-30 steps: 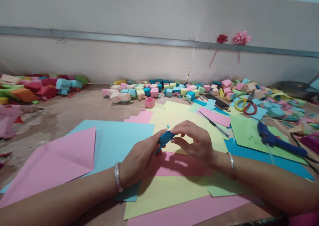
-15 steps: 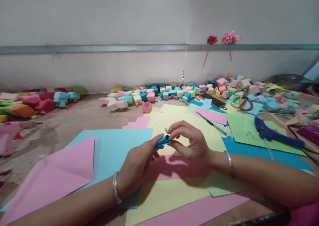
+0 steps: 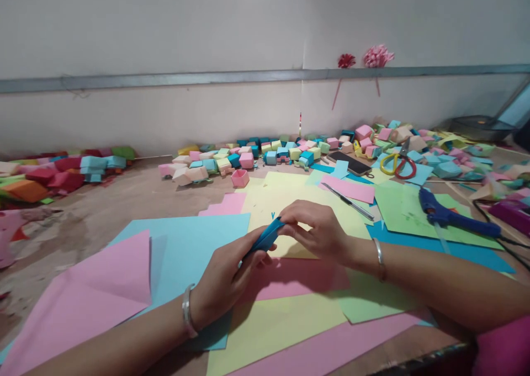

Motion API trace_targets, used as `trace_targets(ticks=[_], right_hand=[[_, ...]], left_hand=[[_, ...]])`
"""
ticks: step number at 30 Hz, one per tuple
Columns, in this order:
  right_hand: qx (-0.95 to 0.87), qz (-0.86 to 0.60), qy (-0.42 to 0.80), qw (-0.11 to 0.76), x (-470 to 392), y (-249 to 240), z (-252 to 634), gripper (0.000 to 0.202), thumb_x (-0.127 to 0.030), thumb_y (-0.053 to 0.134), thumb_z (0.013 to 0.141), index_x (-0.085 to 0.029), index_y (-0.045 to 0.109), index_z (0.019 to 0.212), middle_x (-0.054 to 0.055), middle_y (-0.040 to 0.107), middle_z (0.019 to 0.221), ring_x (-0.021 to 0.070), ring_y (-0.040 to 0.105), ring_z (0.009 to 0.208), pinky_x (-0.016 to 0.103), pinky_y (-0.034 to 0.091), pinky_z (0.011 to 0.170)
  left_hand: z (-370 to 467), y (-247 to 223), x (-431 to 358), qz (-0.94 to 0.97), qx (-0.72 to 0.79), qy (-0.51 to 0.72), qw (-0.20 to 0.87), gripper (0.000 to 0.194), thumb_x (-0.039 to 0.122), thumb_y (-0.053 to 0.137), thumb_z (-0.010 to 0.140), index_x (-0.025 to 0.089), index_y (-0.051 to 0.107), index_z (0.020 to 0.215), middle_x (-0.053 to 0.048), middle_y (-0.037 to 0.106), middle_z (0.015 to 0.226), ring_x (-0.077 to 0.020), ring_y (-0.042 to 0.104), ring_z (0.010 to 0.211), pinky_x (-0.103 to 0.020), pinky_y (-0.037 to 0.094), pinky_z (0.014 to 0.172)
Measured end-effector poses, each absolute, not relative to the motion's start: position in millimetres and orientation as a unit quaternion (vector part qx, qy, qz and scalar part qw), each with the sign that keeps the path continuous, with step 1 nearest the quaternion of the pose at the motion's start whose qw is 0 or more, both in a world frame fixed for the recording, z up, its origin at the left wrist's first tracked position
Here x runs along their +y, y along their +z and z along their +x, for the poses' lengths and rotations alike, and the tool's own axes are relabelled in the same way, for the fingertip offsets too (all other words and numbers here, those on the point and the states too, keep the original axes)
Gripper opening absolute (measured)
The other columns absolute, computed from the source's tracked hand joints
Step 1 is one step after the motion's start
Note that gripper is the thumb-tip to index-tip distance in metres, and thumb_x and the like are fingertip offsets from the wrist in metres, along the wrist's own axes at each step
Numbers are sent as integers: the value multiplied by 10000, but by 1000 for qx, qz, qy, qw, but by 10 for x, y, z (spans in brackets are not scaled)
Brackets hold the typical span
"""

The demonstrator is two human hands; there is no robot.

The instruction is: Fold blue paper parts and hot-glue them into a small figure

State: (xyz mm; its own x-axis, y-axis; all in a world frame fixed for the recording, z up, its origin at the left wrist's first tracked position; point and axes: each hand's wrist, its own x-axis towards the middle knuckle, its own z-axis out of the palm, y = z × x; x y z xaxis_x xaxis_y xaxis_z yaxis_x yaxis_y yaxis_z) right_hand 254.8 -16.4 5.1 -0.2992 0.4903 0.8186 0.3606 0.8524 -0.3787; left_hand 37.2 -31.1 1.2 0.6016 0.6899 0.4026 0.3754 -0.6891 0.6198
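Note:
A small folded piece of blue paper (image 3: 268,237) is held between both hands above the layered sheets. My left hand (image 3: 232,271) is closed on its lower left end, with the fingers wrapped beneath it. The fingertips of my right hand (image 3: 317,229) pinch its upper right end. Just beyond the hands, a tiny blue V-shaped scrap (image 3: 273,216) lies on a yellow sheet (image 3: 290,191). Below them are a pink sheet (image 3: 290,282) and another yellow sheet (image 3: 273,332).
Folded paper boxes (image 3: 246,160) crowd the table's back. On the right lie a blue glue gun (image 3: 449,213), scissors (image 3: 397,165), a pen (image 3: 348,201) and a phone (image 3: 351,164). Light blue (image 3: 186,238) and pink sheets (image 3: 95,293) cover the left. A wall (image 3: 165,33) stands behind.
The blue paper has turned so that a broader flat face shows, and my left thumb has drawn back along it. My right fingers still pinch its end. The camera view has shifted slightly.

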Motion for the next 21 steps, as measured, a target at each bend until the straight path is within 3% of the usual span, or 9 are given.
trace_targets(ticks=[12,21], right_hand=[[-761,-283,134,568,-231,71,2504,110,-124,630,782,-174,590,693,40,670,716,136,624,669,265,516,644],[-749,-305,153,568,-210,7,2515,98,-196,673,789,-182,610,715,36,679,742,142,638,697,288,538,676]], left_hand=[[378,-16,-289,845,314,305,309,226,229,456,957,208,592,1136,3,745,859,-118,693,742,-204,511,696],[408,17,-310,800,329,319,387,206,243,475,947,174,637,1054,-24,752,833,-134,702,717,-223,538,680]])
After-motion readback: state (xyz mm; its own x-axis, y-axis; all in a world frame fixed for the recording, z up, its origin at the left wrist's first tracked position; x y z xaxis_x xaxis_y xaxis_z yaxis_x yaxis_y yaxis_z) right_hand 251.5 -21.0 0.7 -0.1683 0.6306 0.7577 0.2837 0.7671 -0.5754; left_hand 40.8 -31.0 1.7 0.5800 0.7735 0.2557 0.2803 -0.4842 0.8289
